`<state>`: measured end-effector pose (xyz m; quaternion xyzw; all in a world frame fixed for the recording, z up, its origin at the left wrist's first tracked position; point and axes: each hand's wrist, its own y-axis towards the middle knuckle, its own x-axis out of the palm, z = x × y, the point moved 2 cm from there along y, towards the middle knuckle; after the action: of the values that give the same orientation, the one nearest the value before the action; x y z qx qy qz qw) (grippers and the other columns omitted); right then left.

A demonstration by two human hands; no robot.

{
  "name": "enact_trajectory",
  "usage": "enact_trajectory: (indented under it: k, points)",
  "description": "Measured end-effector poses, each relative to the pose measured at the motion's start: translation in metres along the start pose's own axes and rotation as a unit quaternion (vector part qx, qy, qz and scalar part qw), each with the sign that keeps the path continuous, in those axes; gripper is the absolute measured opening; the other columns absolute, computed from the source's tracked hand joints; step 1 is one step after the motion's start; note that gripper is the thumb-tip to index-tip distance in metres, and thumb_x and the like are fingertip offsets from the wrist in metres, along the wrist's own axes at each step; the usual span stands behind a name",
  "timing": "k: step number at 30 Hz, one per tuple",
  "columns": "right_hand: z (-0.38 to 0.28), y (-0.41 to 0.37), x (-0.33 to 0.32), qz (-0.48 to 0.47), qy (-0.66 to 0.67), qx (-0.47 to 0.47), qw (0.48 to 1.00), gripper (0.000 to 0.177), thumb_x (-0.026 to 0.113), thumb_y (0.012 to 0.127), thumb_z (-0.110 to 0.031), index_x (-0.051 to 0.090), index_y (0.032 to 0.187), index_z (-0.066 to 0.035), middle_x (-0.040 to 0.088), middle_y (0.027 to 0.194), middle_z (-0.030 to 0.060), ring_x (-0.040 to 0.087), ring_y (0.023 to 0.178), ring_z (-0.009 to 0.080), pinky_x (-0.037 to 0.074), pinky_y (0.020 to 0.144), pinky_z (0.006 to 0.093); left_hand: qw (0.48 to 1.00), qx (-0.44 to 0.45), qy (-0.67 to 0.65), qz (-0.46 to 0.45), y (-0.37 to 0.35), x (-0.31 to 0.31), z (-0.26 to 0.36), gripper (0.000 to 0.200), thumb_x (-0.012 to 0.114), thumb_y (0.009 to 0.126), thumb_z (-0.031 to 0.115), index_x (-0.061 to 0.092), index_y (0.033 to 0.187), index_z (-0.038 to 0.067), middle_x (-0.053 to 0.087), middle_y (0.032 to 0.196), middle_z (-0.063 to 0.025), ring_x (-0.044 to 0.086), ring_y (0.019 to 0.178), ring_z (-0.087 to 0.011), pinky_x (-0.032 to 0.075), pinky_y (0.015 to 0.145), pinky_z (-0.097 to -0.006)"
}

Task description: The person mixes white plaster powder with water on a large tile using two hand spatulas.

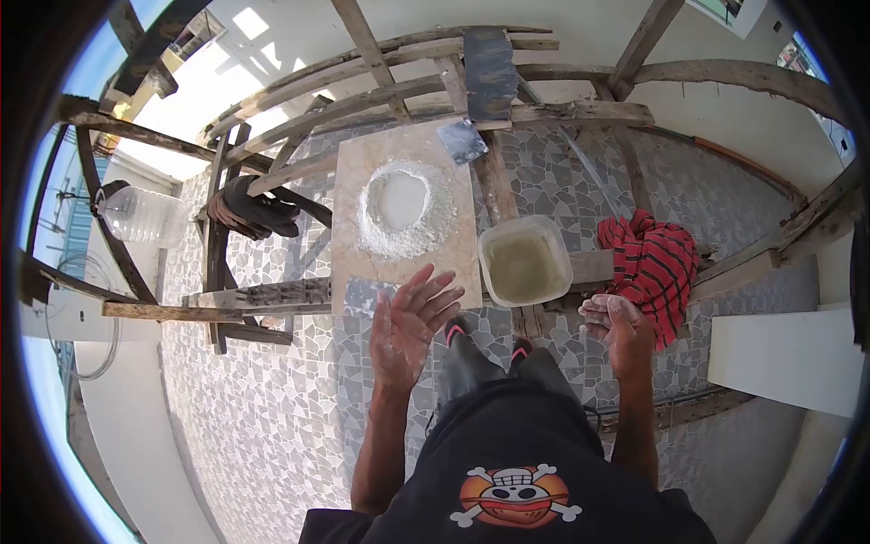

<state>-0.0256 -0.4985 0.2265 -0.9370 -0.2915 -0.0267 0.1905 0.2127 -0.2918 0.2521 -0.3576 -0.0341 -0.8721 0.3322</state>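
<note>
My left hand (412, 328) is held palm up with its fingers spread and nothing in it, white powder dusting the skin. It hovers near the front edge of a beige board (353, 213). On that board a ring of white powder (433, 238) surrounds a smooth pale middle (401, 199). My right hand (623, 331) is also powdery and empty; its fingers are loosely bent, apart from anything. Between and beyond the hands stands a square plastic tub (486, 272) of cloudy greenish liquid (524, 270). A flat grey plate (462, 141) lies at the board's far corner, another (364, 296) at its near edge.
A red and black striped cloth (654, 272) hangs over a beam beside my right hand. Wooden scaffold beams (580, 112) cross ahead. At left are a dark cloth (249, 207) and a clear plastic jug (140, 215). The floor (272, 408) has a stone pattern; a white block (784, 363) stands right.
</note>
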Motion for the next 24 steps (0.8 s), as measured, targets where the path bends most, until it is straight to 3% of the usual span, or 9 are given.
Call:
enact_trajectory:
  k: [9, 12, 24]
  points:
    - [0.021, -0.005, -0.070, -0.033, -0.037, 0.015, 0.999, 0.034, 0.050, 0.098, -0.027, 0.058, 0.111, 0.003, 0.066, 0.104, 0.0143, 0.066, 0.095, 0.0228, 0.054, 0.079, 0.0351, 0.999, -0.005, -0.042, 0.030, -0.015, 0.041, -0.034, 0.070, 0.027, 0.100, 0.051, 0.032, 0.143, -0.004, 0.045, 0.138, -0.0283, 0.050, 0.122, -0.0405, 0.041, 0.103, -0.0472]
    - [0.018, -0.008, -0.082, -0.021, -0.001, 0.012, 1.000, 0.032, 0.048, 0.100, -0.022, 0.058, 0.109, 0.007, 0.066, 0.101, 0.0165, 0.067, 0.093, 0.0233, 0.056, 0.077, 0.0327, 0.998, -0.006, -0.039, 0.042, -0.016, 0.048, -0.042, 0.068, 0.029, 0.101, 0.049, 0.033, 0.143, -0.004, 0.046, 0.137, -0.0273, 0.052, 0.121, -0.0388, 0.042, 0.103, -0.0465]
    - [0.032, -0.007, -0.115, -0.008, 0.003, 0.006, 1.000, 0.032, 0.050, 0.099, -0.024, 0.059, 0.111, 0.005, 0.067, 0.102, 0.0150, 0.067, 0.093, 0.0226, 0.056, 0.077, 0.0329, 0.997, -0.002, -0.014, 0.081, -0.015, 0.066, -0.049, 0.063, 0.029, 0.102, 0.045, 0.035, 0.141, -0.004, 0.045, 0.137, -0.0262, 0.051, 0.121, -0.0364, 0.040, 0.104, -0.0450]
